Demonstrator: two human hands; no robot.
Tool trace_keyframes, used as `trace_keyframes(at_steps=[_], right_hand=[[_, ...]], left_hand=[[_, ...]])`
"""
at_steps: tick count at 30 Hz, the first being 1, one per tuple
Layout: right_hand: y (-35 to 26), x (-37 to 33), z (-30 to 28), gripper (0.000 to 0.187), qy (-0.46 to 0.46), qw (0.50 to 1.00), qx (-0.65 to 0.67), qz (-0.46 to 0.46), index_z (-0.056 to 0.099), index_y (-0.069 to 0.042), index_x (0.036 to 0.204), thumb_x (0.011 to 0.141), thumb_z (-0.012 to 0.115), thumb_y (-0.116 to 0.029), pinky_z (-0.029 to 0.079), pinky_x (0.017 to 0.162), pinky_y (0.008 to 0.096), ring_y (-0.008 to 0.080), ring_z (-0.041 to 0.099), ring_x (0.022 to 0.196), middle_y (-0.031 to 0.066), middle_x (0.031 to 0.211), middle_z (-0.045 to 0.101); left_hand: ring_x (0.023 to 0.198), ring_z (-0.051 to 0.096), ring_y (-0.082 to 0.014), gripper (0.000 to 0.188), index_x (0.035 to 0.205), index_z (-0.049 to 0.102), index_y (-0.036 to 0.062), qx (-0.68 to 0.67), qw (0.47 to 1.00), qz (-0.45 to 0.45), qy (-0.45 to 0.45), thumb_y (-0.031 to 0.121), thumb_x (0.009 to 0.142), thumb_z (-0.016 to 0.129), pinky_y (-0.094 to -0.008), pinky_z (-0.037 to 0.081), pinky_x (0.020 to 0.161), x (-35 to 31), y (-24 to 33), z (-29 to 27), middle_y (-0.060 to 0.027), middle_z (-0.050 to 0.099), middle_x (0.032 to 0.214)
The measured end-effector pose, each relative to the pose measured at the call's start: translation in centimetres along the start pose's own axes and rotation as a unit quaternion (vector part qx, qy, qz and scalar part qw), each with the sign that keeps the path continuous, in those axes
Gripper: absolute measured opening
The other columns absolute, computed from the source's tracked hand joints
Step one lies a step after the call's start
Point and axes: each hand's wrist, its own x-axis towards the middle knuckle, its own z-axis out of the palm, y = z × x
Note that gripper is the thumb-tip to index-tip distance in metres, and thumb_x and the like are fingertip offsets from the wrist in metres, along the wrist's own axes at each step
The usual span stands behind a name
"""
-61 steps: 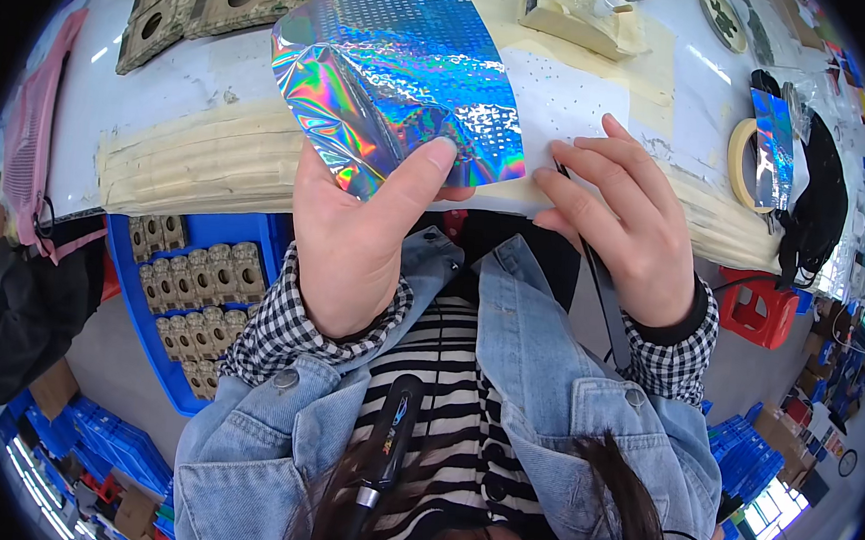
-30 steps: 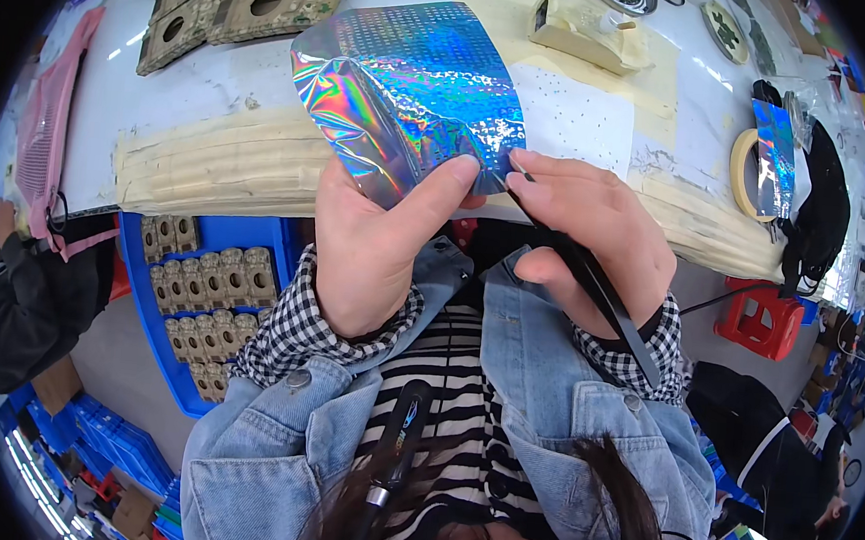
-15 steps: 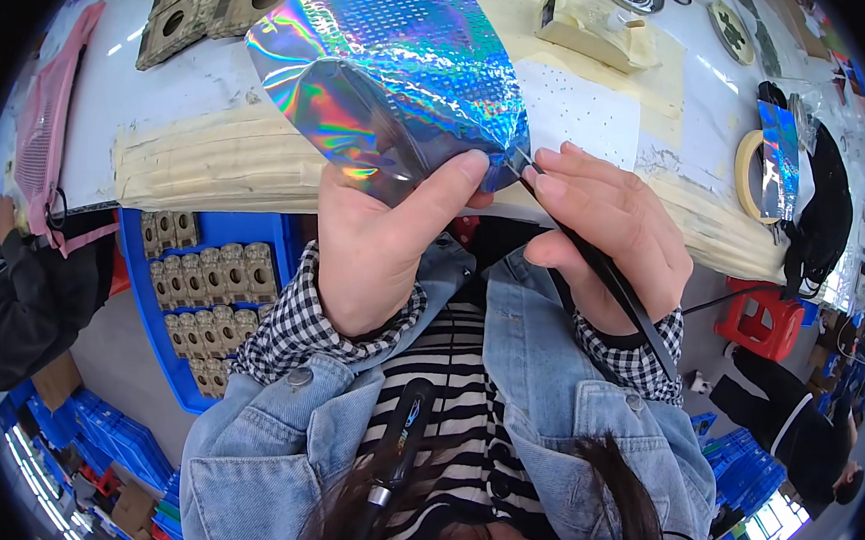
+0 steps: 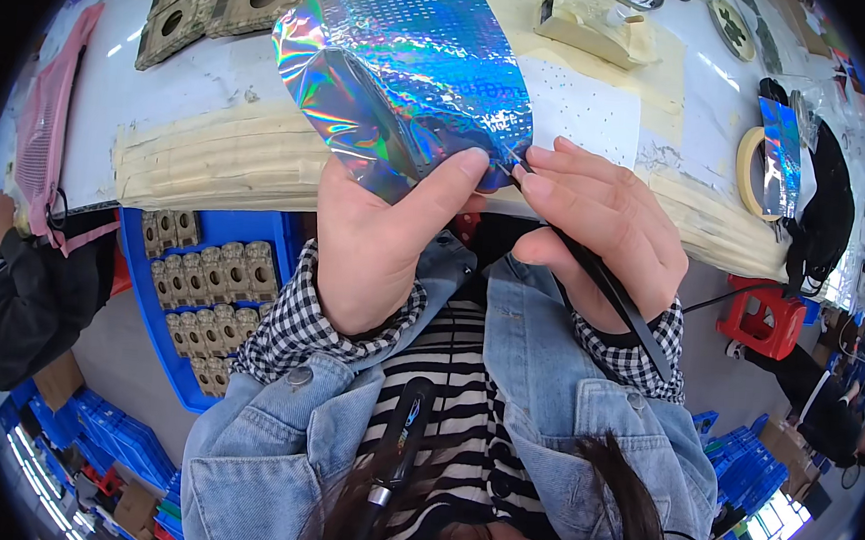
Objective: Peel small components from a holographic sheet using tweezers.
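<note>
A shiny blue holographic sheet, with rows of tiny marks, bends upward over the table's front edge. My left hand pinches its lower edge, thumb on top and the other fingers mostly hidden beneath. In my right hand is a pair of black tweezers, held between thumb and fingers. The tweezer tips touch or nearly touch the sheet's lower right corner, close to my left thumb. Whether a tiny piece sits between the tips is too small to tell. White paper dotted with small specks lies just behind my right hand.
Camouflage-patterned housings with round holes lie at the back left; more fill a blue crate below. A cream block stands at the back. Right are a tape roll and a red stool. People are at both sides.
The holographic sheet has shifted slightly right and changed its tilt. My right hand has moved a little left, its tweezers still at the corner. The person at the right has moved.
</note>
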Motion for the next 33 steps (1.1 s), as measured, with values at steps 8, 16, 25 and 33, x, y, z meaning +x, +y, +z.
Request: trace_keyframes(at_steps=[8, 16, 25, 33], right_hand=[[-0.15, -0.09, -0.35, 0.037, -0.031, 0.999, -0.004, -0.011, 0.064, 0.001, 0.103, 0.077, 0.073, -0.024, 0.054, 0.088, 0.0454, 0.0322, 0.068, 0.094, 0.0174, 0.093, 0.069], [-0.52, -0.01, -0.45, 0.034, -0.041, 0.999, -0.021, 0.007, 0.065, 0.001, 0.104, 0.077, 0.075, -0.017, 0.054, 0.087, 0.0445, 0.0313, 0.068, 0.093, 0.0166, 0.094, 0.069], [-0.02, -0.15, 0.28, 0.032, -0.001, 0.989, -0.114, -0.096, 0.069, -0.001, 0.1, 0.075, 0.077, -0.019, 0.058, 0.077, 0.0385, 0.0241, 0.069, 0.082, 0.0111, 0.087, 0.068], [-0.37, -0.44, -0.05, 0.031, -0.019, 0.983, -0.146, -0.105, 0.069, -0.004, 0.101, 0.076, 0.076, -0.021, 0.058, 0.079, 0.0389, 0.0236, 0.069, 0.084, 0.0104, 0.091, 0.068]], left_hand=[[0.076, 0.065, -0.0122, 0.019, 0.105, 0.06, -0.0015, -0.002, 1.0, -0.017, 0.01, 0.001, 0.087, 0.064, -0.0244, 0.053, 0.067, 0.02, 0.37, 0.27, -0.0072, 0.067, 0.092], [0.076, 0.065, -0.012, 0.019, 0.105, 0.06, -0.0018, -0.005, 1.0, -0.011, 0.015, 0.0, 0.086, 0.064, -0.024, 0.054, 0.067, 0.08, 0.1, 0.41, -0.007, 0.067, 0.091], [0.076, 0.065, -0.0127, 0.017, 0.103, 0.06, -0.0019, -0.014, 1.0, -0.012, 0.014, 0.0, 0.086, 0.064, -0.0249, 0.054, 0.067, 0.24, 0.38, 0.53, -0.0074, 0.067, 0.091], [0.075, 0.066, -0.0141, 0.021, 0.106, 0.057, -0.0021, -0.031, 0.999, -0.004, 0.013, -0.001, 0.086, 0.064, -0.0255, 0.055, 0.067, 0.32, 0.21, 0.43, -0.0084, 0.067, 0.09]])
